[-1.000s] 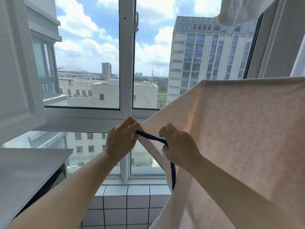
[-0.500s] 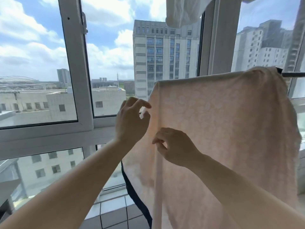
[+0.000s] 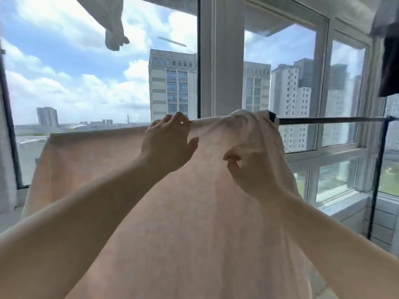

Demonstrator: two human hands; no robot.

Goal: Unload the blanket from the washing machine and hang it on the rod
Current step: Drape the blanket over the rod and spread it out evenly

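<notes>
Our peach blanket (image 3: 129, 169) hangs over the rod (image 3: 330, 120), bunched at its right end; our left hand (image 3: 168, 145) rests on its top fold, fingers spread; our right hand (image 3: 251, 169) pinches the cloth. A white window post (image 3: 222, 57) stands just behind; a white garment (image 3: 112, 29) and a dark garment (image 3: 390, 61) hang above.

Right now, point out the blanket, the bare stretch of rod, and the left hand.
blanket (image 3: 194, 212): head view, middle of the hanging pink cloth.
rod (image 3: 330, 120): head view, bare dark bar right of the bunched cloth.
left hand (image 3: 170, 145): head view, back of the hand at the blanket's top edge.
</notes>
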